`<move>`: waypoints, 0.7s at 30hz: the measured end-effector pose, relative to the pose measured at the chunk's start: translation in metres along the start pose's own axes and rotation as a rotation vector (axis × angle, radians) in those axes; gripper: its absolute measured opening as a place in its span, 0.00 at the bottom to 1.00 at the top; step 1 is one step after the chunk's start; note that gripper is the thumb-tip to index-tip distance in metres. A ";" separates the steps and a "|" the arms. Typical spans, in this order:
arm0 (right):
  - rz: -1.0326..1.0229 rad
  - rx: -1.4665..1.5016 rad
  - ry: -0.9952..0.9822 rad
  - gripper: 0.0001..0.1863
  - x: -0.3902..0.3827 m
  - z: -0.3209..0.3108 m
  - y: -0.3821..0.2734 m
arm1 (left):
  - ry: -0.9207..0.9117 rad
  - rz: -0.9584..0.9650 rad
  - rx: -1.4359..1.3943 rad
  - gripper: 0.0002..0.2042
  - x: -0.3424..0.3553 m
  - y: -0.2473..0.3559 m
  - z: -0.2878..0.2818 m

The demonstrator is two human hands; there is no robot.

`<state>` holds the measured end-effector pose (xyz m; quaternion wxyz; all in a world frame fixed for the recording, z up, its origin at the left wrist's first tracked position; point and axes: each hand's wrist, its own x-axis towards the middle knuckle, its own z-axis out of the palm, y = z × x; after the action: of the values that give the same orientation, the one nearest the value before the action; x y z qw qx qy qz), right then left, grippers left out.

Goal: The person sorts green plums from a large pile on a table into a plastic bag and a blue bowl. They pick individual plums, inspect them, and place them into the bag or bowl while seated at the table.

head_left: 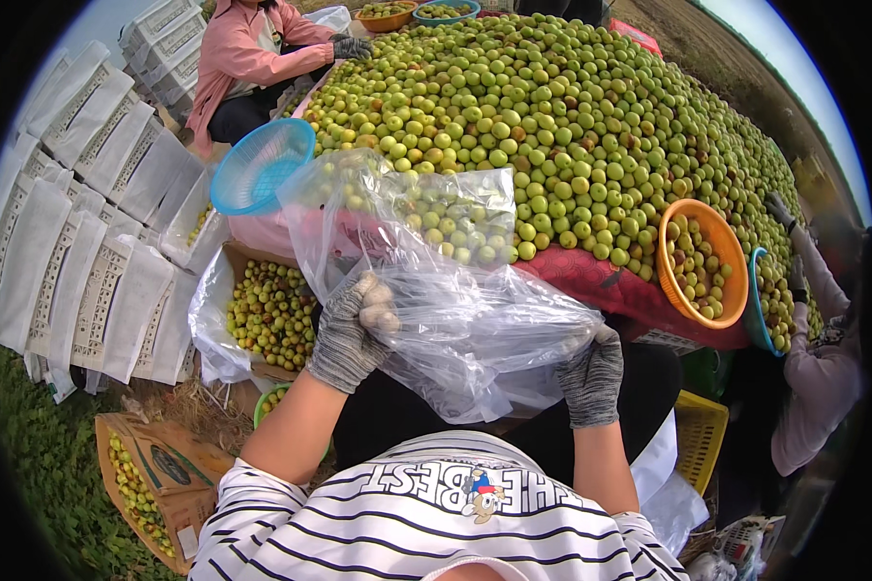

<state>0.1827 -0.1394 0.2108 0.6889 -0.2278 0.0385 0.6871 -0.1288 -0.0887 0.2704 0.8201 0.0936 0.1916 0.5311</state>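
A large clear plastic bag (pixel 484 324) is stretched between my two gloved hands above my lap. My left hand (pixel 354 329), in a grey knit glove, grips the bag's left side with its fingers curled. On the other side my right hand (pixel 591 373), gloved alike, is closed on the bag's right edge. The bag's upper part spreads over the near slope of a big heap of green, partly brown-tinged round fruit (pixel 591 126), which shows through the film. Under the heap's near edge lies a red patterned cloth (pixel 601 286).
A blue plastic basket (pixel 262 167) sits left of the heap, an orange basket (pixel 700 261) of fruit right. A lined box of fruit (pixel 271 315) stands left, before stacked white crates (pixel 97 242). One co-worker (pixel 252 58) is far left, another (pixel 819 378) right. A yellow crate (pixel 700 436) stands low right.
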 end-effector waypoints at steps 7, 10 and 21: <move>-0.452 -0.832 -0.001 0.17 0.011 0.011 -0.150 | -0.172 0.109 1.468 0.14 0.001 0.142 -0.046; -0.371 -1.180 -0.286 0.27 -0.007 0.021 -0.171 | 0.130 0.391 2.021 0.15 0.021 0.193 -0.054; -0.721 -1.230 0.112 0.17 0.071 -0.087 -0.263 | 0.719 0.662 0.340 0.07 0.050 0.248 -0.038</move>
<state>0.4630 -0.0928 0.1758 0.6168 -0.6086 -0.3982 0.3010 -0.3339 0.0586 0.3141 0.4637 0.0927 0.5051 0.7220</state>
